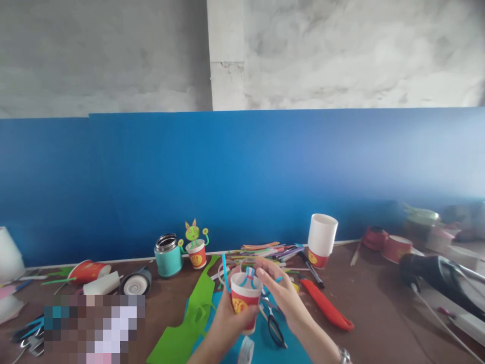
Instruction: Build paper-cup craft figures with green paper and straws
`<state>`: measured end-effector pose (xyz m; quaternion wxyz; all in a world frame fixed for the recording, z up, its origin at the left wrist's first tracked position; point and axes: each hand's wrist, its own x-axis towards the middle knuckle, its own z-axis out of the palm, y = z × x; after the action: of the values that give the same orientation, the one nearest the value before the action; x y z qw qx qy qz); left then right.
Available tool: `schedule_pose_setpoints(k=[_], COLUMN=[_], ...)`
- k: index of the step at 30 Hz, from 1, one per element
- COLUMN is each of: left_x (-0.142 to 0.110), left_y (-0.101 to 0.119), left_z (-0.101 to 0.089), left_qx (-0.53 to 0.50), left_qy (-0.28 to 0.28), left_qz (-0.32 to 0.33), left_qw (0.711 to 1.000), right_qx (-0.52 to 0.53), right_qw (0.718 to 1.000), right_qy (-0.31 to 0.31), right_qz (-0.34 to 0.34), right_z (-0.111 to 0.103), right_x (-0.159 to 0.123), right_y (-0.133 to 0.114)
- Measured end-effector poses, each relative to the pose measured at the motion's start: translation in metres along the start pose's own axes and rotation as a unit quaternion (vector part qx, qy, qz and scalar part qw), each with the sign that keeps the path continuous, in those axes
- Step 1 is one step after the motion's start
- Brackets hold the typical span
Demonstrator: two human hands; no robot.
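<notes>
My left hand [225, 323] is wrapped round a red and white paper cup [243, 301], holding it upright above the table. Blue strips [248, 275] curl out of the cup's rim, and a blue straw [225, 272] stands up at its left side. My right hand [282, 293] reaches over the cup's rim, its fingers pinched together at the blue strips. Under the hands lie a blue sheet [261, 349], a green paper cut-out [189, 323] and black-handled scissors [276, 329].
A brown table [379, 323] runs along a blue wall. On it stand a teal metal flask [168, 255], a cup with a green paper figure [196, 247], a stack of paper cups [321, 247], coloured straws [265, 250], a red cutter [326, 306], and a tape roll [136, 283].
</notes>
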<state>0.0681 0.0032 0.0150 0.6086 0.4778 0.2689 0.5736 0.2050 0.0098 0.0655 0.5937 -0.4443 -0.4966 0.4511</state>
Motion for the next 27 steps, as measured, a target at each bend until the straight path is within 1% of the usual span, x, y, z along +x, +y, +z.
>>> schedule_pose_setpoints(k=[2, 4, 6, 7, 9, 11, 13, 15, 17, 18, 20, 23, 25, 27], left_x=[0.001, 0.001, 0.000, 0.000, 0.001, 0.004, 0.008, 0.012, 0.014, 0.014, 0.012, 0.007, 0.004, 0.003], left_y=[-0.001, -0.002, -0.001, 0.000, 0.006, 0.013, 0.020, 0.025, 0.027, 0.027, 0.024, 0.018, 0.016, 0.016], left_z=[-0.001, -0.004, -0.009, -0.011, -0.015, -0.018, -0.020, -0.021, -0.022, -0.022, -0.020, -0.014, -0.010, -0.009], left_qx=[-0.007, -0.002, 0.020, 0.033, 0.056, 0.070, 0.091, 0.115, 0.132, 0.130, 0.091, -0.016, -0.071, -0.112], left_qy=[0.034, 0.077, 0.112, 0.124, 0.148, 0.156, 0.123, 0.100, 0.094, 0.095, 0.094, 0.073, 0.072, 0.090], left_qz=[0.012, 0.011, 0.003, 0.006, 0.020, 0.037, 0.048, 0.067, 0.079, 0.076, 0.044, -0.039, -0.083, -0.103], left_qw=[0.999, 0.997, 0.994, 0.992, 0.987, 0.985, 0.987, 0.986, 0.984, 0.984, 0.990, 0.996, 0.991, 0.984], right_qx=[0.068, 0.102, 0.114, 0.118, 0.129, 0.136, 0.131, 0.120, 0.108, 0.102, 0.096, 0.081, 0.050, 0.023], right_qw=[0.995, 0.986, 0.980, 0.978, 0.977, 0.979, 0.981, 0.982, 0.982, 0.982, 0.981, 0.980, 0.983, 0.989], right_qy=[-0.041, -0.100, -0.147, -0.158, -0.157, -0.134, -0.113, -0.113, -0.120, -0.125, -0.142, -0.178, -0.175, -0.147], right_qz=[0.060, 0.086, 0.076, 0.067, 0.064, 0.074, 0.087, 0.092, 0.095, 0.095, 0.088, 0.038, -0.001, -0.022], right_z=[0.004, 0.009, 0.015, 0.018, 0.020, 0.018, 0.015, 0.011, 0.009, 0.008, 0.009, 0.012, 0.012, 0.010], right_x=[-0.005, -0.009, -0.013, -0.013, -0.013, -0.011, -0.008, -0.006, -0.004, -0.004, -0.004, -0.005, -0.006, -0.006], right_y=[-0.003, -0.005, -0.005, -0.005, -0.004, -0.002, 0.001, 0.004, 0.006, 0.007, 0.009, 0.012, 0.013, 0.013])
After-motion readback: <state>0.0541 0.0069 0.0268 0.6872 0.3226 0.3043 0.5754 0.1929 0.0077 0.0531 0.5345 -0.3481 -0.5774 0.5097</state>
